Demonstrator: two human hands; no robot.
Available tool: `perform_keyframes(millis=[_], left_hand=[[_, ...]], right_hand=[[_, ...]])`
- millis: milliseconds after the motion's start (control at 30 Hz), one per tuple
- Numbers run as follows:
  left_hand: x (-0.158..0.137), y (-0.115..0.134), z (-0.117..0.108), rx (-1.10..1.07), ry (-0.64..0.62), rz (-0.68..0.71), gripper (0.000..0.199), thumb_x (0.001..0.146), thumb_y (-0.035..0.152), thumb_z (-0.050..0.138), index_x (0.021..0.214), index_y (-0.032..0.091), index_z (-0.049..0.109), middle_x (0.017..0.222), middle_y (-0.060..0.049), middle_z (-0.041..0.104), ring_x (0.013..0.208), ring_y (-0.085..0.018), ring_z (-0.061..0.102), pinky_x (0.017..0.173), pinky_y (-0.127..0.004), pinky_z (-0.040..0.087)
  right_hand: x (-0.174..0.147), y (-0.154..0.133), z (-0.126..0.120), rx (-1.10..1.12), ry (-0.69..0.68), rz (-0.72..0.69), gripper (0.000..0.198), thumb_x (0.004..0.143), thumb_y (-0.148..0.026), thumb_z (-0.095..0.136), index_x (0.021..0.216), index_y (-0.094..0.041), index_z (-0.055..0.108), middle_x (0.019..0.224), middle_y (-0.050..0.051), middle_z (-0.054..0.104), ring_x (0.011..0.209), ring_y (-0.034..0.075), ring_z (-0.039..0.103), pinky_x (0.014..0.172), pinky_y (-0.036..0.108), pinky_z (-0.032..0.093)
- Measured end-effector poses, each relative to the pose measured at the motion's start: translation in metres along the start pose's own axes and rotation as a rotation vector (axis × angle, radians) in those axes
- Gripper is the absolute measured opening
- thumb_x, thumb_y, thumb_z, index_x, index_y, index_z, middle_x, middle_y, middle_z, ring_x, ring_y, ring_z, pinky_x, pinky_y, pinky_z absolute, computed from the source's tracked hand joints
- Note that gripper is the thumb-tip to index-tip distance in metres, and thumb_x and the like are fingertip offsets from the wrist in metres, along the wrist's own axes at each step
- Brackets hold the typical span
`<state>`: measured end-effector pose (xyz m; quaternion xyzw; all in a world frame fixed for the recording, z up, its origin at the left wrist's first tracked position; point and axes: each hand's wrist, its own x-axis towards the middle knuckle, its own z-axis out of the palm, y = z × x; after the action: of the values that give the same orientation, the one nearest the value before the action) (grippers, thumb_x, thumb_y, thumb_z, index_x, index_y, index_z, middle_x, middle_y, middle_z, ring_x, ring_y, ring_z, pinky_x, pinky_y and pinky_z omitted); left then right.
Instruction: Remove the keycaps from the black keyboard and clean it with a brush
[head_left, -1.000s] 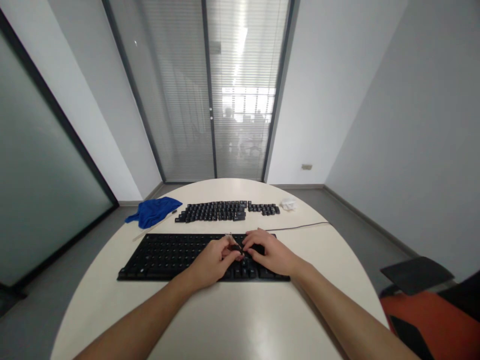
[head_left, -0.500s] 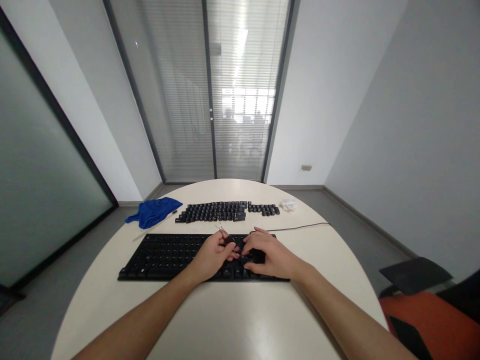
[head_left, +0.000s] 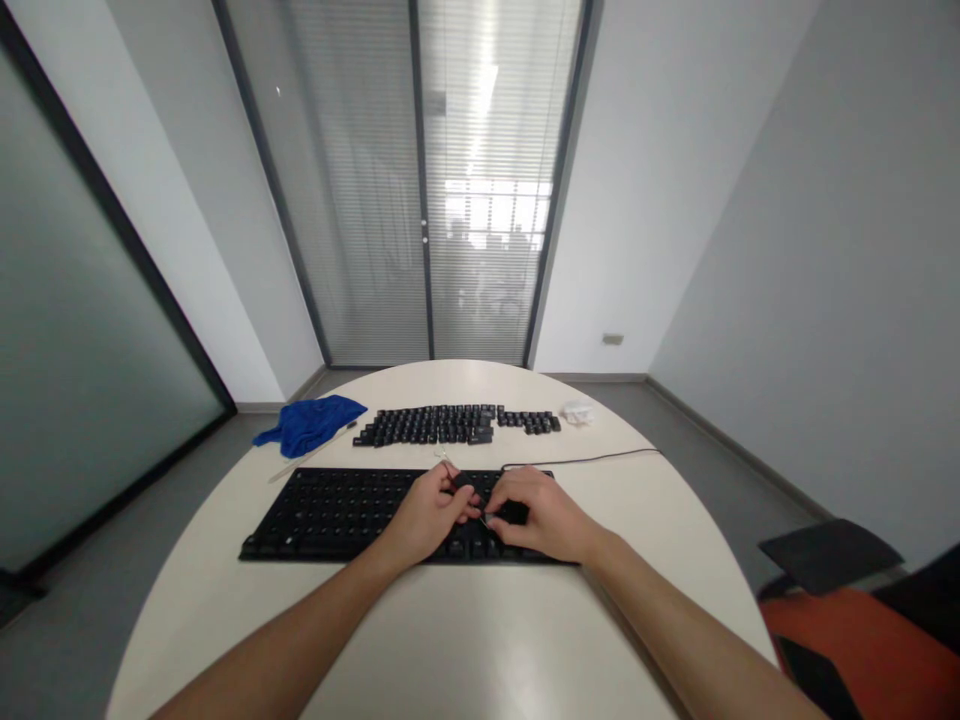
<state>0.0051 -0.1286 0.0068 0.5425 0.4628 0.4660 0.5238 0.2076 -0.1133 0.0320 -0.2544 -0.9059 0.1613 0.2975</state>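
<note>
A black keyboard (head_left: 341,510) with most of its keycaps off lies across the table before me. Over its right part, my left hand (head_left: 429,510) is closed around a wire keycap puller (head_left: 463,482) with a dark handle; its wire loops stick out at both ends. My right hand (head_left: 536,510) meets it from the right, thumb and forefinger pinched together at the puller's near wire end. Whatever sits between those fingertips is too small to make out. Beyond the keyboard, loose black keycaps (head_left: 424,424) are laid out in rows.
At the back left lie a blue cloth (head_left: 311,425) and a thin brush (head_left: 311,455). A crumpled white tissue (head_left: 577,413) rests at the back right. The keyboard's cable (head_left: 600,457) runs rightward over the round table (head_left: 450,640). An orange chair (head_left: 847,640) stands to the right.
My right hand's fingers, spread over the keyboard before, have drawn together into a pinch at the puller's wire end. My left hand keeps its hold with hardly any movement.
</note>
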Motion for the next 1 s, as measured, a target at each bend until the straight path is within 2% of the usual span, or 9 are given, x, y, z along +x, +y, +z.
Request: perform_keyframes(millis=[167, 333, 433, 500, 700, 833, 1000], left_hand=[[0.0, 0.0, -0.001, 0.005, -0.012, 0.007, 0.035, 0.08, 0.039, 0.072, 0.088, 0.017, 0.046, 0.078, -0.003, 0.068, 0.062, -0.014, 0.071, 0.056, -0.02, 0.053], [0.0, -0.001, -0.002, 0.002, -0.003, -0.015, 0.033, 0.081, 0.036, 0.072, 0.086, 0.017, 0.045, 0.076, -0.002, 0.068, 0.062, -0.015, 0.072, 0.054, -0.019, 0.052], [0.001, -0.001, -0.002, 0.002, -0.01, -0.02, 0.032, 0.082, 0.034, 0.071, 0.086, 0.017, 0.044, 0.077, -0.003, 0.069, 0.063, -0.015, 0.072, 0.054, -0.019, 0.052], [0.001, -0.002, -0.002, -0.002, -0.013, -0.023, 0.031, 0.083, 0.033, 0.071, 0.086, 0.018, 0.044, 0.077, -0.002, 0.069, 0.063, -0.015, 0.072, 0.054, -0.019, 0.052], [0.0, -0.002, -0.002, -0.02, -0.02, -0.03, 0.032, 0.082, 0.032, 0.072, 0.087, 0.018, 0.044, 0.075, -0.002, 0.069, 0.062, -0.014, 0.072, 0.054, -0.019, 0.051], [0.001, -0.002, -0.003, -0.028, -0.026, -0.025, 0.034, 0.081, 0.034, 0.073, 0.087, 0.018, 0.043, 0.075, -0.002, 0.069, 0.062, -0.015, 0.072, 0.053, -0.019, 0.051], [0.002, -0.002, -0.003, -0.024, -0.02, -0.031, 0.034, 0.081, 0.034, 0.073, 0.087, 0.018, 0.043, 0.074, -0.001, 0.069, 0.062, -0.015, 0.072, 0.053, -0.019, 0.051]], right_hand=[[0.001, -0.003, -0.003, 0.035, 0.044, 0.058, 0.007, 0.082, -0.021, 0.068, 0.088, -0.021, 0.067, 0.087, 0.001, 0.072, 0.083, 0.017, 0.065, 0.08, 0.029, 0.045], [-0.001, 0.018, -0.013, -0.078, 0.158, 0.328, 0.012, 0.088, -0.03, 0.062, 0.094, -0.022, 0.069, 0.089, 0.002, 0.073, 0.083, 0.018, 0.067, 0.077, 0.028, 0.048], [0.0, 0.037, -0.019, -0.152, 0.168, 0.5, 0.017, 0.088, -0.034, 0.061, 0.098, -0.024, 0.071, 0.084, 0.001, 0.074, 0.076, 0.018, 0.068, 0.073, 0.028, 0.049], [0.002, 0.048, -0.021, -0.209, 0.167, 0.56, 0.018, 0.087, -0.034, 0.061, 0.097, -0.023, 0.072, 0.081, 0.002, 0.074, 0.073, 0.019, 0.069, 0.071, 0.028, 0.049], [0.019, 0.069, -0.021, -0.327, 0.061, 0.601, 0.015, 0.083, -0.023, 0.063, 0.092, -0.02, 0.074, 0.081, 0.003, 0.076, 0.077, 0.018, 0.071, 0.072, 0.024, 0.048], [0.032, 0.078, -0.018, -0.369, 0.022, 0.6, 0.02, 0.075, -0.013, 0.064, 0.09, -0.02, 0.077, 0.083, 0.004, 0.077, 0.082, 0.019, 0.071, 0.075, 0.024, 0.048], [0.045, 0.087, -0.016, -0.419, -0.012, 0.6, 0.022, 0.076, -0.014, 0.063, 0.09, -0.019, 0.079, 0.087, 0.006, 0.078, 0.085, 0.021, 0.071, 0.077, 0.024, 0.048]])
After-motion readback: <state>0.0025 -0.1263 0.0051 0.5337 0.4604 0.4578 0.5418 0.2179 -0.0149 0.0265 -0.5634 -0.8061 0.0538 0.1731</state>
